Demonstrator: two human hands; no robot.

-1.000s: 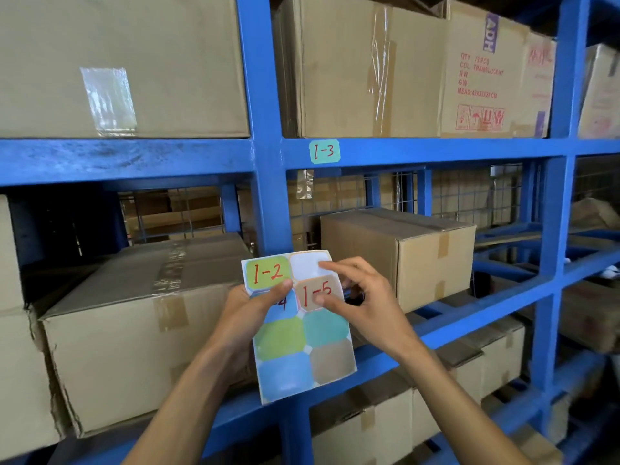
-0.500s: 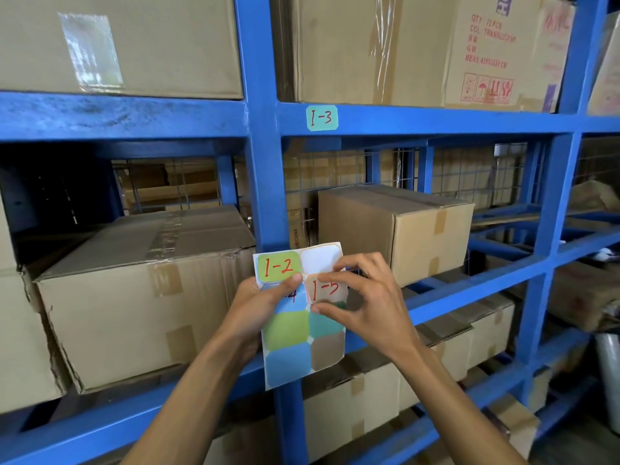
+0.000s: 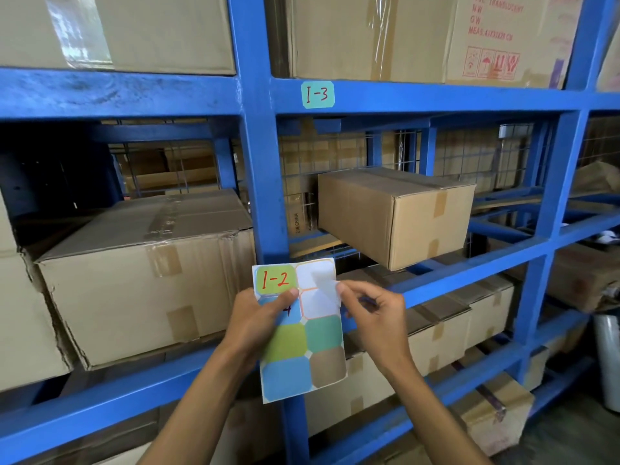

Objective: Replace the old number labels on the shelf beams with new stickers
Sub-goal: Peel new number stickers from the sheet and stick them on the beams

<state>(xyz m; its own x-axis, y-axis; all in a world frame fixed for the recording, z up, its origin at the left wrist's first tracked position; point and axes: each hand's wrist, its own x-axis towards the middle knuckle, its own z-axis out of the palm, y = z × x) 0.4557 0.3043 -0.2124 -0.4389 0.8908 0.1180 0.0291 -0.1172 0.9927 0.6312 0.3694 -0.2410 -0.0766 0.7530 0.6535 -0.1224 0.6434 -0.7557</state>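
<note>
My left hand (image 3: 256, 318) holds a sticker sheet (image 3: 302, 360) upright in front of the blue upright post, thumb pressed below its green "1-2" sticker (image 3: 275, 279). Two slots at the sheet's upper right are bare white. My right hand (image 3: 375, 313) pinches a peeled sticker (image 3: 326, 286) just off the sheet's right edge; only its pale back faces me. A teal "1-3" label (image 3: 318, 94) is stuck on the upper shelf beam (image 3: 436, 97), well above both hands.
Blue steel racking fills the view, with a thick upright post (image 3: 260, 182) behind the sheet. Cardboard boxes sit on every level: a large taped one (image 3: 141, 276) at left, a smaller one (image 3: 396, 213) at right. Wire mesh backs the bays.
My right hand has peeled the "1-5" sticker off the sheet, leaving its slot white. The view has tilted downward, so the "1-3" label sits higher relative to my hands.
</note>
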